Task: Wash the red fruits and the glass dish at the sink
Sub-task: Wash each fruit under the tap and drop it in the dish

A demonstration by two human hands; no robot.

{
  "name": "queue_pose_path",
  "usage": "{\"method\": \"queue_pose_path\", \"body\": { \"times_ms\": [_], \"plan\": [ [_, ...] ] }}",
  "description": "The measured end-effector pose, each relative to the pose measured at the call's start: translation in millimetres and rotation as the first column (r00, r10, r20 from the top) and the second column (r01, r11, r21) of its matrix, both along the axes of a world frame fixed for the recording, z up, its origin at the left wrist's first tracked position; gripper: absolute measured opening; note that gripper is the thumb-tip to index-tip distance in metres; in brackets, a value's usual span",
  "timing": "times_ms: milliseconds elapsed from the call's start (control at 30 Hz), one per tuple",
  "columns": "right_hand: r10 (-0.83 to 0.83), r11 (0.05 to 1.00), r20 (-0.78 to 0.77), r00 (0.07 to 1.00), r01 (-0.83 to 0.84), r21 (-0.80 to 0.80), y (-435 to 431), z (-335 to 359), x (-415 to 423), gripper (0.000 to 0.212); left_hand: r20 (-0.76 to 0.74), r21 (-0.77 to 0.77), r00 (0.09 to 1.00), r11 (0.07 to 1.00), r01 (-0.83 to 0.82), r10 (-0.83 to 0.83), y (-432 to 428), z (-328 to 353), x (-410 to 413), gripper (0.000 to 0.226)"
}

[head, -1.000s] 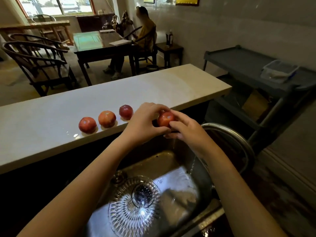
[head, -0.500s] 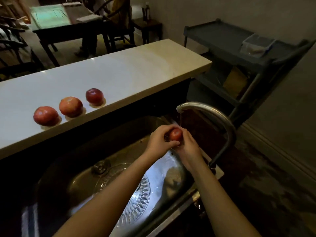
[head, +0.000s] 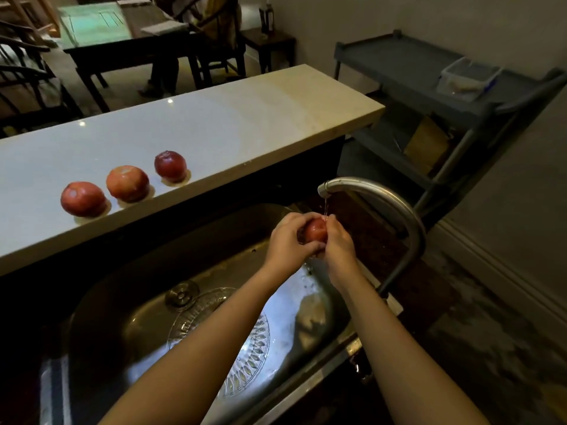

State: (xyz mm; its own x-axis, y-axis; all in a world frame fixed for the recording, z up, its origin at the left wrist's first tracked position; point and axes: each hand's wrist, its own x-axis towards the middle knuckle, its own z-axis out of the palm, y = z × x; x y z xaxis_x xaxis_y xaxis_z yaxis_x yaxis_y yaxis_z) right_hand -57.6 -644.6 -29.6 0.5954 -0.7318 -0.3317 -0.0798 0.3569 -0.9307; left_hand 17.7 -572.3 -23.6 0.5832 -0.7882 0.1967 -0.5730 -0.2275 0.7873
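I see both hands up over the right part of the sink (head: 129, 277), clasped around one red fruit (head: 315, 230). Left hand (head: 287, 240) wraps it from the left, fingers curled around its near side. Right hand (head: 337, 243) closes on it from the right, fingers over the top edge. Fruit sits between the two palms, only a small red patch showing.

A thin stream of water (head: 325, 207) drops from the faucet spout (head: 325, 188) and lands on the fruit right where the right fingers meet it. Faucet (head: 399, 216) arches from the right rim of the sink toward the left.

Glass dish (head: 245, 348) lies flat on the sink bottom, near side, partly hidden under my left forearm; cut pattern visible. Drain stopper (head: 181, 295) is just beside it on the far left.

Three more red fruits sit in a row on the white counter (head: 230, 127) behind the sink, close to its near edge: left one (head: 83, 199), middle one (head: 127, 183), more orange, right one (head: 170, 165), darkest. Each has a wet patch under it, none touching.

Right of the counter, a grey cart (head: 408, 59) with a clear plastic tub (head: 468, 78) on top. Far left, a dark table (head: 122, 35) with chairs.
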Motion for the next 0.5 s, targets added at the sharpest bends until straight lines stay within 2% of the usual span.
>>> {"method": "queue_pose_path", "body": {
  "times_ms": [33, 167, 233, 300, 333, 433, 500],
  "plan": [
    [-0.021, 0.999, 0.033, 0.999, 0.02, 0.033, -0.2, -0.3, 1.5, 0.02, -0.003, -0.004, 1.0, 1.0, -0.007, 0.007, -0.3, 0.7, -0.5, 0.049],
    [0.126, 0.992, 0.111, 0.986, -0.123, -0.042, 1.9, -2.2, 3.8, 0.018, 0.019, -0.042, 1.0, 0.999, -0.021, 0.022, 1.6, 0.5, 2.9, 0.045],
    [0.048, 0.999, 0.108, 0.993, -0.047, -0.015, 2.2, -2.4, 4.7, 0.017, 0.024, -0.034, 1.0, 0.999, 0.003, -0.002, 0.9, -0.1, 3.2, 0.046],
    [-0.082, 0.991, 0.044, 0.996, 0.076, 0.113, 1.4, -0.3, 6.9, 0.021, 0.018, -0.014, 1.0, 1.0, 0.016, -0.016, -1.1, -0.8, 0.8, 0.047],
    [-0.091, 0.985, 0.034, 0.995, 0.085, 0.148, 0.7, 0.3, 6.8, 0.025, 0.011, -0.012, 1.0, 1.0, 0.017, -0.017, -1.7, -1.4, -0.1, 0.048],
    [0.019, 0.985, 0.216, 0.976, -0.056, 0.165, -3.4, 1.7, 1.1, 0.027, -0.065, -0.05, 0.997, 0.998, 0.045, -0.048, -0.7, -3.0, 4.8, 0.047],
    [0.058, 0.977, 0.277, 0.959, -0.112, 0.183, -8.0, 3.7, -5.4, 0.03, -0.106, -0.054, 0.992, 0.997, 0.061, -0.067, -1.1, -2.8, 6.8, 0.044]
  ]
}}
